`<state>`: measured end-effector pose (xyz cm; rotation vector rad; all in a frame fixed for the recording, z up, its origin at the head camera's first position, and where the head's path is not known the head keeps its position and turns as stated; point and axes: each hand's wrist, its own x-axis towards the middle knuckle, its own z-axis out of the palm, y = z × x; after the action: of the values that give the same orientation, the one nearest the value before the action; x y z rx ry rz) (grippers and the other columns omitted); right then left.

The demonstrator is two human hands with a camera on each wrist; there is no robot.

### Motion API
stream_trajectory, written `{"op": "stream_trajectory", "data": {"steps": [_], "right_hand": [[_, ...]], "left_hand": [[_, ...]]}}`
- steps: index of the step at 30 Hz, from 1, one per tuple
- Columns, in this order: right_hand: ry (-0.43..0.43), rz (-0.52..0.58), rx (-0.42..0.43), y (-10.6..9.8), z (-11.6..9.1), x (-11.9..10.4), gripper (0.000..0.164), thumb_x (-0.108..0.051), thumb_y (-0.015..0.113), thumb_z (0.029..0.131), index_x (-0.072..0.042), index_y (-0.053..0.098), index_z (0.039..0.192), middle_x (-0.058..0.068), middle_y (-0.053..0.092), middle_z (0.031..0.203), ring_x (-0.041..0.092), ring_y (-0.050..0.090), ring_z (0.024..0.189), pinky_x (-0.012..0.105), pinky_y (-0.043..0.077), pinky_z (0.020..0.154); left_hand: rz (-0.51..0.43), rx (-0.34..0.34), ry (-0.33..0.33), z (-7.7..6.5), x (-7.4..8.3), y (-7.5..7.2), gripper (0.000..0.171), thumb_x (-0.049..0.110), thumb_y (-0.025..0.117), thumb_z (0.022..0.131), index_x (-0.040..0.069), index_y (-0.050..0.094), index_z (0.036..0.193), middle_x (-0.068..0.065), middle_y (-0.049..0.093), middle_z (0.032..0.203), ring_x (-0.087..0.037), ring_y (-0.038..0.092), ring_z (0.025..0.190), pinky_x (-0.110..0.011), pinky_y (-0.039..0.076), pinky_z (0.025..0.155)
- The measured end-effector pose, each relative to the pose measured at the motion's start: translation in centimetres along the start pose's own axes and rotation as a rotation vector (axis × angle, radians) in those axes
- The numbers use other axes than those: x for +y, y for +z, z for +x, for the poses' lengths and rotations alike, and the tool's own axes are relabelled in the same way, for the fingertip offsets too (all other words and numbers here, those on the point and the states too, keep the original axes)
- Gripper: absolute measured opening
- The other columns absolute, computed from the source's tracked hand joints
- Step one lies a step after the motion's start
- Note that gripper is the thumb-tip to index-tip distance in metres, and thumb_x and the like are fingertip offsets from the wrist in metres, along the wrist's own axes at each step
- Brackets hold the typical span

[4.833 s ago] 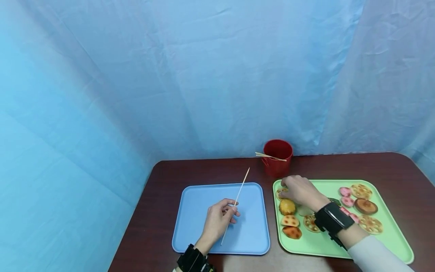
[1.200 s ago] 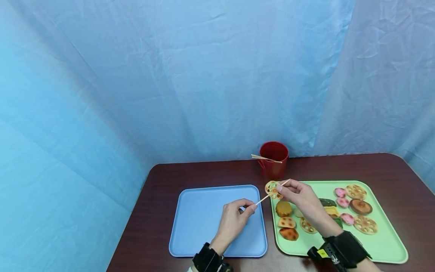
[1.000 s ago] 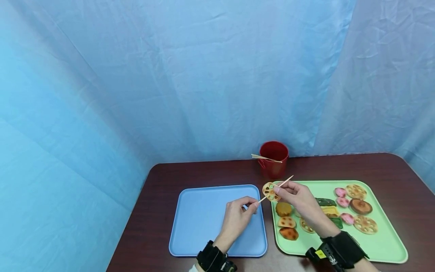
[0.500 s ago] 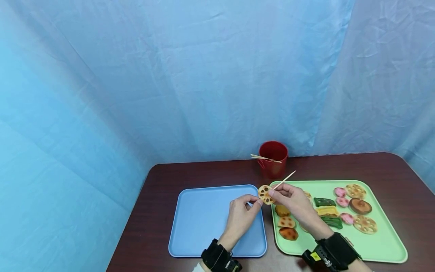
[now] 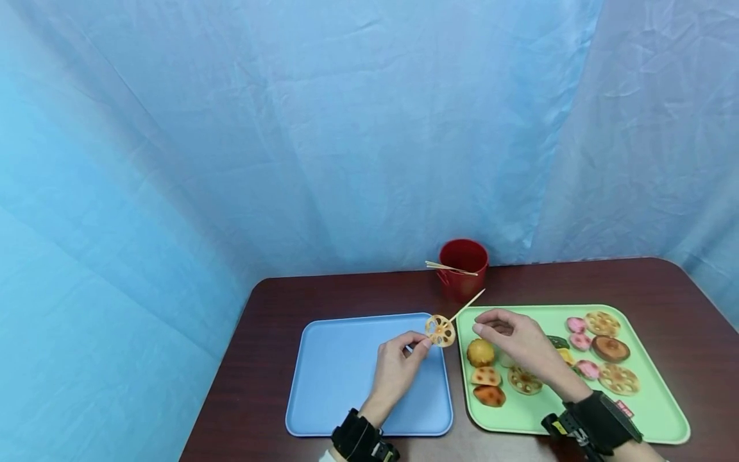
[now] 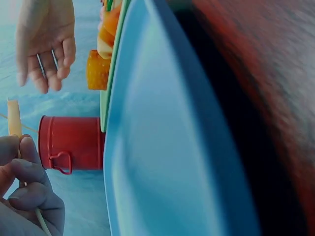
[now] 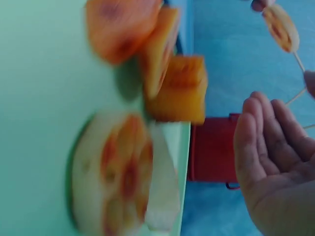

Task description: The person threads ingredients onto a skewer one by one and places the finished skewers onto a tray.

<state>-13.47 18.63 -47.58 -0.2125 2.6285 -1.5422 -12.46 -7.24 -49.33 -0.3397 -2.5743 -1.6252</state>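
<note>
My left hand pinches a wooden skewer over the right part of the blue tray. Threaded on that skewer, just beyond the fingertips, is a lotus root slice; the skewer's bare tip sticks out past it, up and to the right. In the left wrist view the slice appears edge-on above the thumb and fingers. My right hand hovers above the left side of the green tray, apart from the slice. Its palm holds nothing, with the fingers relaxed.
On the green tray lie a yellow chunk, browned pieces, more lotus slices, pink rounds and a brown round. A red mug stands behind the trays, skewers across its mouth. A blue cloth hangs behind.
The right hand took a lotus root slice from the green tray, slid it down the skewer to the left hand's fingertips, then let go and drew back right. The left hand has shifted slightly left.
</note>
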Motion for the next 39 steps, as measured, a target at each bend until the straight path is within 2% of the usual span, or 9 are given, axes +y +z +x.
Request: {"op": "stream_trajectory", "data": {"steps": [5,8,11,14,20,27,35,39], "right_hand": [[-0.103,-0.257,0.021,0.0,0.5,0.8,0.033,-0.034,0.073,0.098,-0.005,0.074,0.115,-0.002,0.075,0.099,0.014,0.071,0.087,0.034,0.057,0.077],[-0.164,-0.387,-0.004,0.1,0.7,1.2,0.03,-0.031,0.075,0.096,-0.006,0.075,0.113,0.001,0.075,0.102,0.018,0.071,0.089,0.041,0.057,0.079],[-0.199,-0.462,-0.045,0.3,0.8,1.4,0.032,-0.032,0.076,0.095,-0.006,0.075,0.113,0.005,0.074,0.107,0.024,0.07,0.094,0.045,0.056,0.08],[-0.198,-0.494,-0.085,0.5,0.8,1.4,0.035,-0.034,0.075,0.095,-0.004,0.075,0.114,0.007,0.074,0.107,0.027,0.07,0.096,0.048,0.056,0.081],[-0.145,-0.53,-0.141,0.7,0.9,1.1,0.042,-0.039,0.076,0.094,-0.002,0.075,0.114,0.009,0.074,0.108,0.03,0.07,0.099,0.05,0.056,0.083],[-0.159,-0.559,-0.176,0.8,1.1,1.0,0.041,-0.037,0.077,0.093,-0.001,0.075,0.113,0.009,0.074,0.107,0.03,0.069,0.099,0.051,0.055,0.085],[-0.19,-0.555,-0.21,0.9,1.4,0.8,0.031,-0.035,0.077,0.094,-0.006,0.076,0.105,0.001,0.072,0.099,0.017,0.064,0.084,0.044,0.054,0.076],[-0.196,-0.559,-0.198,1.1,1.3,0.8,0.031,-0.035,0.078,0.093,-0.007,0.074,0.105,0.0,0.072,0.098,0.015,0.064,0.081,0.042,0.053,0.074]], "left_hand": [[0.012,0.005,-0.027,-0.3,-0.6,-0.5,0.013,0.027,0.073,0.098,0.018,0.081,0.093,0.01,0.068,0.075,-0.002,0.049,0.058,-0.02,0.04,0.054],[0.025,0.013,-0.044,-0.3,-0.8,-0.7,0.012,0.027,0.074,0.097,0.018,0.081,0.092,0.01,0.069,0.074,-0.001,0.048,0.057,-0.019,0.039,0.054],[0.034,0.023,-0.052,-0.4,-1.0,-0.8,0.011,0.026,0.075,0.095,0.017,0.081,0.091,0.01,0.068,0.072,-0.001,0.048,0.057,-0.019,0.038,0.054],[0.032,0.026,-0.056,-0.4,-1.2,-0.9,0.011,0.025,0.076,0.095,0.016,0.081,0.09,0.01,0.065,0.07,-0.001,0.048,0.057,-0.02,0.038,0.054],[0.05,0.018,-0.065,-0.6,-1.6,-0.9,0.012,0.025,0.076,0.095,0.016,0.081,0.091,0.012,0.062,0.069,0.0,0.047,0.057,-0.019,0.038,0.054],[0.057,0.012,-0.08,-0.8,-1.8,-1.1,0.011,0.026,0.075,0.096,0.017,0.081,0.092,0.011,0.064,0.071,-0.001,0.048,0.057,-0.02,0.038,0.054],[0.065,0.009,-0.091,-0.7,-1.8,-1.1,0.01,0.024,0.076,0.095,0.017,0.081,0.092,0.011,0.065,0.071,-0.001,0.049,0.058,-0.02,0.038,0.054],[0.066,0.004,-0.08,-0.7,-1.8,-1.0,0.01,0.024,0.075,0.096,0.017,0.081,0.092,0.011,0.065,0.072,-0.001,0.049,0.058,-0.02,0.039,0.054]]}}
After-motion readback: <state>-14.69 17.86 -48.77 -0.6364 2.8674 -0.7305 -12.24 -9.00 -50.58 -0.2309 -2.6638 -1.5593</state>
